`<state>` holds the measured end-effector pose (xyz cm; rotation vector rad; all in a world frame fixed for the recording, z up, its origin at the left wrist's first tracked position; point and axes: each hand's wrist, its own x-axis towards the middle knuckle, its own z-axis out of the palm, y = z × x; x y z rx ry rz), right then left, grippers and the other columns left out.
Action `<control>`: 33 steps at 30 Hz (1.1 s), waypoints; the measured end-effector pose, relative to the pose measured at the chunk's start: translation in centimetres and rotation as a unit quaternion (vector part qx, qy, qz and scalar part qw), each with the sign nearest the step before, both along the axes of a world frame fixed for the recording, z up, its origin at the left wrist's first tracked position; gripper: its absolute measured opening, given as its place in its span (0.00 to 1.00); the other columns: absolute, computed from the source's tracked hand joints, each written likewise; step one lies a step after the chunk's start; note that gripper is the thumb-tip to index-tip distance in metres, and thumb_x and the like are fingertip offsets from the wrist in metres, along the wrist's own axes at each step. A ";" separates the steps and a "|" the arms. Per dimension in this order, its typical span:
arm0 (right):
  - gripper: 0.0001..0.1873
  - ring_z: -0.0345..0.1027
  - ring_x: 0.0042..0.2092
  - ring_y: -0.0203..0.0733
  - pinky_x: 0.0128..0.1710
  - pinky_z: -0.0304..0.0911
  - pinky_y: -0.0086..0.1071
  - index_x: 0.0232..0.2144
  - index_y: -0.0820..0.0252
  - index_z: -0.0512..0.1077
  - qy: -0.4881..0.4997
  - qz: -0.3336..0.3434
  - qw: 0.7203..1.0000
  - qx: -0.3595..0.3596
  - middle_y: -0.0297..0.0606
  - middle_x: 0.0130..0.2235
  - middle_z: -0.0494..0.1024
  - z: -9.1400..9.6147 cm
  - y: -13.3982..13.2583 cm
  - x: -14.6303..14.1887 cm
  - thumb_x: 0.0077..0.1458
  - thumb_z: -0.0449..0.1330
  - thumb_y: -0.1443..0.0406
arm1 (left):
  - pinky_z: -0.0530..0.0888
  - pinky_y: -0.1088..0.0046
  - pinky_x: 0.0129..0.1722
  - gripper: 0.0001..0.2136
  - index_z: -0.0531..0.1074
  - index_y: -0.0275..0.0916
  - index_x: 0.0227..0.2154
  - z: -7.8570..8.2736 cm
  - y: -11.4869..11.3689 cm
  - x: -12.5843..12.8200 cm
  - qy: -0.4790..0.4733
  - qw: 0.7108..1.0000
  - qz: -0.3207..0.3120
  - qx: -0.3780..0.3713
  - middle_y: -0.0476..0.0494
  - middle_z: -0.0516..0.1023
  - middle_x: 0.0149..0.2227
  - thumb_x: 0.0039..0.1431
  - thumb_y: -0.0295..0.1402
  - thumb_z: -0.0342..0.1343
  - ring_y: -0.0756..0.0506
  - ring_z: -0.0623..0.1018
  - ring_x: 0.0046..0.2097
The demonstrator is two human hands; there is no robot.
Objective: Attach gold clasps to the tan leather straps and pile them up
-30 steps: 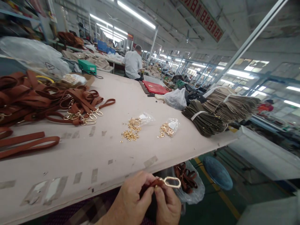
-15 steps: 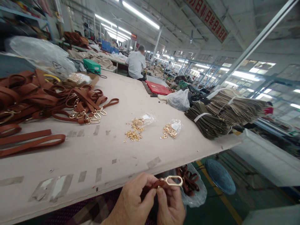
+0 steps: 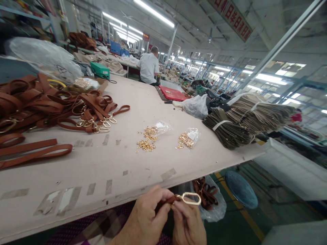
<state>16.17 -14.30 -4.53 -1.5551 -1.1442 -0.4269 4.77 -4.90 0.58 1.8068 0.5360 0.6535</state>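
At the table's near edge, my left hand (image 3: 150, 212) is closed on the end of a brown leather strap (image 3: 174, 198). A gold oval clasp (image 3: 192, 194) hangs out from that end to the right. My right hand (image 3: 189, 219) pinches the same end from below, its thumb and fingertips close against my left thumb. What lies between the right fingertips is mostly hidden. On the table beyond my hands are a loose pile of small gold rivet pieces (image 3: 146, 145) and a clear bag (image 3: 192, 134) spilling more gold pieces.
Brown straps with gold clasps (image 3: 99, 124) are heaped at the left. Bundled dark fabric pieces (image 3: 227, 131) lie at the right edge. Below the table hang brown straps (image 3: 205, 194) in a plastic bag, near a blue stool (image 3: 241, 189). A person (image 3: 148, 66) sits farther back.
My right hand has shifted slightly right and its fingers have curled closer on the strap end. The clasp has moved slightly right. The view has shifted a little.
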 end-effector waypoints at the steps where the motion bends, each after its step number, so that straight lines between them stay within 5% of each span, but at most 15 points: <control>1: 0.07 0.76 0.37 0.42 0.36 0.71 0.34 0.34 0.52 0.77 -0.007 -0.019 1.000 -0.006 0.39 0.35 0.80 -0.1 -0.1 -0.1 0.62 0.59 0.62 | 0.71 0.75 0.40 0.10 0.75 0.39 0.36 0.1 0.0 0.0 -0.002 1.000 0.000 0.005 0.48 0.76 0.34 0.60 0.23 0.50 0.47 0.77 0.38; 6: 0.12 0.76 0.36 0.43 0.35 0.71 0.34 0.30 0.54 0.75 -0.064 -0.066 0.995 -0.027 0.39 0.32 0.80 0.0 -0.4 0.2 0.63 0.57 0.58 | 0.70 0.74 0.39 0.08 0.74 0.40 0.34 0.7 -0.2 -0.1 0.006 1.000 0.000 0.004 0.48 0.75 0.33 0.60 0.25 0.50 0.47 0.76 0.37; 13: 0.08 0.75 0.30 0.36 0.30 0.70 0.27 0.33 0.56 0.72 -0.175 0.023 0.984 -0.033 0.34 0.29 0.79 1.2 -0.4 1.8 0.65 0.55 0.63 | 0.72 0.74 0.37 0.08 0.76 0.40 0.35 0.4 -0.8 0.3 0.013 0.999 0.018 -0.044 0.48 0.78 0.33 0.58 0.24 0.52 0.46 0.77 0.36; 21: 0.07 0.76 0.30 0.36 0.30 0.70 0.27 0.34 0.56 0.73 -0.166 0.012 0.986 -0.029 0.35 0.30 0.79 1.4 -0.7 1.9 0.64 0.57 0.62 | 0.72 0.75 0.38 0.10 0.76 0.41 0.36 0.1 -0.7 0.4 0.001 1.000 0.011 -0.010 0.49 0.78 0.34 0.57 0.23 0.52 0.47 0.78 0.37; 24: 0.07 0.75 0.32 0.37 0.31 0.69 0.27 0.33 0.56 0.74 -0.112 0.025 0.993 -0.022 0.35 0.32 0.79 1.0 -0.7 1.5 0.62 0.59 0.61 | 0.72 0.76 0.37 0.11 0.76 0.40 0.36 0.2 -0.7 0.4 -0.004 1.000 0.016 0.021 0.49 0.78 0.33 0.56 0.21 0.52 0.48 0.78 0.36; 27: 0.06 0.74 0.35 0.37 0.35 0.69 0.28 0.32 0.56 0.73 0.061 0.023 0.998 0.011 0.35 0.33 0.78 -0.2 -0.4 0.2 0.60 0.61 0.61 | 0.72 0.77 0.36 0.10 0.75 0.40 0.34 0.3 -0.5 0.4 -0.011 0.997 0.021 0.069 0.48 0.77 0.32 0.57 0.21 0.50 0.49 0.78 0.35; 30: 0.06 0.74 0.35 0.38 0.35 0.71 0.28 0.35 0.54 0.71 0.260 -0.001 0.964 0.062 0.35 0.35 0.77 -1.2 0.1 -1.5 0.58 0.63 0.61 | 0.73 0.80 0.36 0.10 0.74 0.41 0.36 0.2 -0.3 0.2 -0.028 0.994 0.010 0.107 0.50 0.77 0.32 0.58 0.22 0.49 0.50 0.78 0.34; 33: 0.13 0.77 0.37 0.44 0.35 0.75 0.34 0.46 0.52 0.70 0.303 -0.001 0.952 0.045 0.40 0.38 0.79 -0.8 0.2 -2.7 0.60 0.60 0.57 | 0.75 0.84 0.36 0.08 0.75 0.46 0.37 -0.4 -0.2 -0.1 -0.070 0.987 0.037 0.141 0.53 0.79 0.32 0.59 0.28 0.53 0.50 0.80 0.34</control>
